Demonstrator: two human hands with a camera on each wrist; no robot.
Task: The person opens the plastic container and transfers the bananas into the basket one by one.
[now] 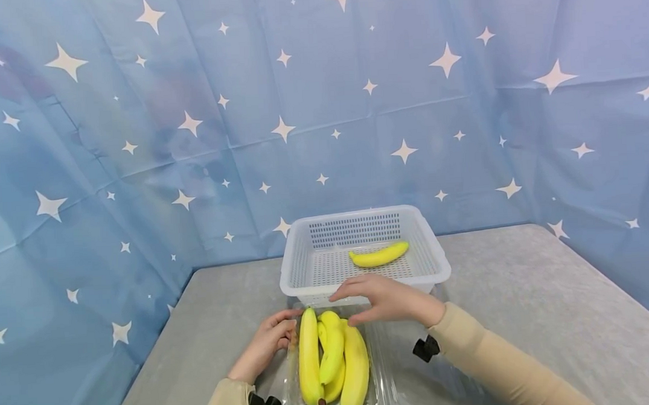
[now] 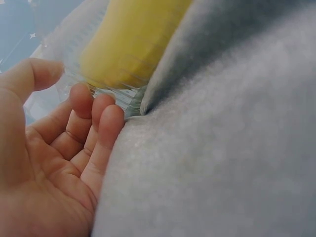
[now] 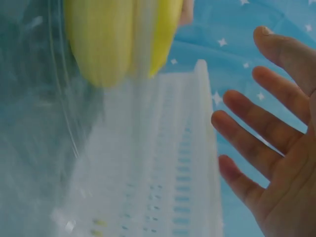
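Bananas lie in a clear plastic box (image 1: 292,379) on the grey worktop (image 1: 523,278), near to the person. One long banana (image 1: 309,360) lies along the left side of this box, a shorter curved banana (image 1: 333,344) is in the middle, and a thick banana (image 1: 355,370) is on the right; between them more yellow fruit is partly hidden. Two hands are apart from each other, one on each side of the fruit. Left hand (image 1: 273,339) has bent fingers, and their tips touch the outer left wall of the box; whether it also pinches the rim, I cannot tell. Right hand (image 1: 385,297) holds nothing; its fingers are spread above the far end of the box, and the thumb is near the tip of the thick banana. Just behind the box stands a white perforated basket (image 1: 301,290), and a single banana (image 1: 380,256) lies on its bottom, toward the right side. A clear plastic lid (image 1: 425,385) lies to the right of the box, partly under the beige sleeve (image 1: 500,364). Behind everything hangs a blue curtain (image 1: 320,106) with white stars.
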